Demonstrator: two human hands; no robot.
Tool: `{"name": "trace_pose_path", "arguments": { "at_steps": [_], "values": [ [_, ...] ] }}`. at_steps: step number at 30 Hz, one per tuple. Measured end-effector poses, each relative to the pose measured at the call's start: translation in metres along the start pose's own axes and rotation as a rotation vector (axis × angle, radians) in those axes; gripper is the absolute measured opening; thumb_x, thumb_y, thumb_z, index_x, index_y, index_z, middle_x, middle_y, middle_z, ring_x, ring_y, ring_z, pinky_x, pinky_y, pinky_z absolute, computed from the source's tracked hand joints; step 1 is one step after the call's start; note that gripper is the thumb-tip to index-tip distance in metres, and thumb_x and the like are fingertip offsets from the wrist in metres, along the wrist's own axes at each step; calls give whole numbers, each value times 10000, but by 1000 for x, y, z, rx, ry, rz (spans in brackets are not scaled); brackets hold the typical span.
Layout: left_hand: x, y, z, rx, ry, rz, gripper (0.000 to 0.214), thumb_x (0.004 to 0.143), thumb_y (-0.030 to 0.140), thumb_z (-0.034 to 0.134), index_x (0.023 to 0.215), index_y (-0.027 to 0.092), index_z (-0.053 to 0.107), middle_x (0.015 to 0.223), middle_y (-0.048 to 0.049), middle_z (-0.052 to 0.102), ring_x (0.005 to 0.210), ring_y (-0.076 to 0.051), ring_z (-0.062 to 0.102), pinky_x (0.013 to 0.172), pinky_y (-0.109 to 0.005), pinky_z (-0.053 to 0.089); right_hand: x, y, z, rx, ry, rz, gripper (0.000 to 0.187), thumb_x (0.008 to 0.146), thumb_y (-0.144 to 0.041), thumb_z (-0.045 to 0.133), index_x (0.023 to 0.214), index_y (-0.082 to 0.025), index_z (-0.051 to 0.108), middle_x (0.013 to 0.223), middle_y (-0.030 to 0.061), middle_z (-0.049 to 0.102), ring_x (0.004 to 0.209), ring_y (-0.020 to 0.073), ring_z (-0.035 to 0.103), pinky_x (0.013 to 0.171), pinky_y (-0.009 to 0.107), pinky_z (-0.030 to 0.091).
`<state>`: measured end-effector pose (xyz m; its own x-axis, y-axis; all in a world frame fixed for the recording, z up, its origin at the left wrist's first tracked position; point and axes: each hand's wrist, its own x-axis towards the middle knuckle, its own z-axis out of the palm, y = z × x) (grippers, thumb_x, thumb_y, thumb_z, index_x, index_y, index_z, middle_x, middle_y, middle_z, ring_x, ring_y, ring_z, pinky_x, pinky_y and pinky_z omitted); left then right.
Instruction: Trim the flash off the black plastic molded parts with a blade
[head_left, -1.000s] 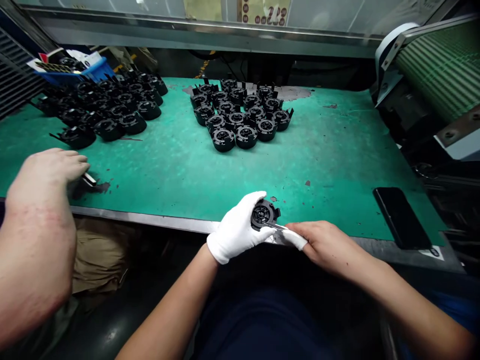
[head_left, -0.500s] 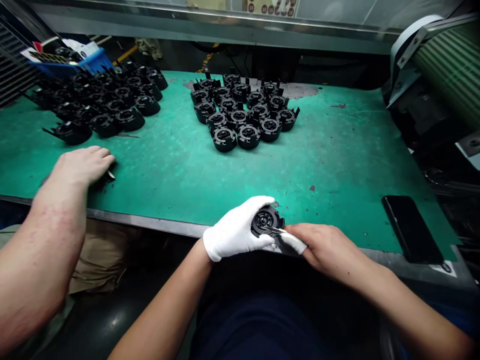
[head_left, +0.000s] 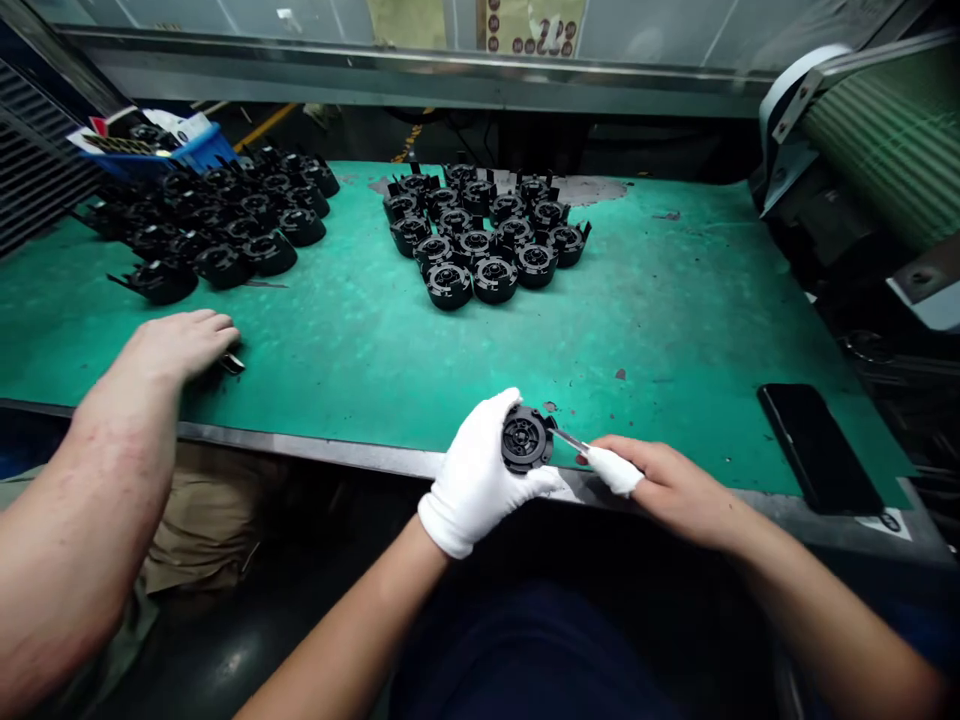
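Note:
My left hand (head_left: pixel 480 475), in a white glove, grips a round black plastic part (head_left: pixel 525 440) with ribs and a ring on its face, just over the table's front edge. In my right hand (head_left: pixel 660 480), bare but for a white cover on the thumb, is a slim blade-like metal tool (head_left: pixel 570 440), probably a trimming knife. Its tip lies at the right rim of the part. The fingers under the tool's handle are partly hidden.
Several similar black parts (head_left: pixel 495 279) stand mid-table, with another group (head_left: pixel 223 264) at the left by a blue bin (head_left: pixel 202 150). A co-worker's hand (head_left: pixel 187 345) rests on the green tabletop (head_left: pixel 337 340). A phone (head_left: pixel 817 450) lies right, below a green conveyor belt (head_left: pixel 885 130).
The tool's tip has moved from the middle of the part's face out to its right rim. My right hand has shifted slightly right, and the part has tilted in my left hand.

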<state>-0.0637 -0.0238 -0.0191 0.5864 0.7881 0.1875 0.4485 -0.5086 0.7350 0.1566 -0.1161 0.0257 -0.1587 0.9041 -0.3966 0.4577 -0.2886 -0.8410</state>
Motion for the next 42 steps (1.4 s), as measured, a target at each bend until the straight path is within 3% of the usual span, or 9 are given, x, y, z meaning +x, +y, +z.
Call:
{"name": "trace_pose_path", "arguments": {
  "at_steps": [4, 7, 13, 15, 22, 28, 34, 38, 42],
  "values": [
    [-23, 3, 19, 94, 152, -60, 945, 755, 509, 797, 1485, 181, 296, 1476, -178, 469, 1389, -328, 463, 1174, -510, 402, -23, 13, 75, 720, 33, 255, 309, 894, -268, 433, 1176, -217, 549, 730, -42, 476, 498, 85, 363, 427, 207, 239],
    [-25, 2, 20, 108, 161, -79, 895, 772, 446, 793, 1479, 185, 312, 1468, -166, 482, 1376, -310, 482, 1172, -499, 409, -24, 2, 113, 971, 51, 314, 325, 850, -205, 428, 1162, -222, 514, 699, -69, 420, 473, 64, 274, 408, 190, 162],
    [-19, -2, 21, 156, 181, -55, 958, 701, 491, 843, 1459, 179, 346, 1426, -164, 505, 1345, -317, 505, 1164, -505, 414, -32, -35, 123, 1005, -152, 61, 142, 913, -309, 557, 1001, -197, 565, 692, -42, 501, 523, 61, 392, 429, 173, 268],
    [-21, -3, 22, 161, 203, -49, 969, 685, 522, 847, 1449, 180, 362, 1416, -165, 511, 1334, -325, 515, 1153, -513, 423, -33, -41, 129, 1165, -178, 107, 177, 926, -378, 558, 977, -208, 547, 656, -62, 461, 473, 48, 328, 394, 166, 232],
    [-30, -1, 26, 173, 282, -56, 937, 694, 547, 832, 1435, 184, 388, 1381, -158, 543, 1273, -325, 567, 1099, -501, 478, -17, -35, 159, 1503, 139, 254, 359, 892, -547, 620, 930, -206, 510, 619, -95, 365, 443, 34, 192, 337, 137, 146],
    [-26, 5, 25, 124, 283, -62, 845, 724, 418, 814, 1420, 163, 407, 1392, -172, 538, 1318, -329, 534, 1141, -523, 439, -31, -38, 138, 1412, 363, -84, 360, 910, -541, 626, 829, -222, 482, 571, -97, 332, 426, 37, 210, 355, 129, 194],
    [-2, -5, -29, -156, -107, 4, 699, 886, 211, 600, 1525, 280, 326, 1604, -70, 349, 1489, -252, 330, 1247, -471, 284, -31, -1, 88, 1144, 606, -31, 266, 953, -505, 571, 938, -239, 558, 648, -58, 430, 466, 70, 339, 383, 176, 285],
    [4, -12, -44, -347, 208, -45, 651, 965, 303, 537, 1545, 266, 243, 1634, -97, 274, 1499, -254, 306, 1230, -457, 321, -27, 30, 51, 536, 553, 32, 348, 959, -477, 552, 1229, -265, 616, 829, 9, 619, 602, 133, 530, 516, 256, 436],
    [4, 1, -19, -105, 175, -103, 1009, 743, 519, 810, 1539, 235, 259, 1615, -140, 290, 1495, -328, 296, 1234, -521, 288, -6, 34, 15, -200, 420, -58, 382, 997, -401, 455, 1308, -304, 656, 1171, 63, 691, 1067, 243, 622, 905, 371, 473]
  ]
}}
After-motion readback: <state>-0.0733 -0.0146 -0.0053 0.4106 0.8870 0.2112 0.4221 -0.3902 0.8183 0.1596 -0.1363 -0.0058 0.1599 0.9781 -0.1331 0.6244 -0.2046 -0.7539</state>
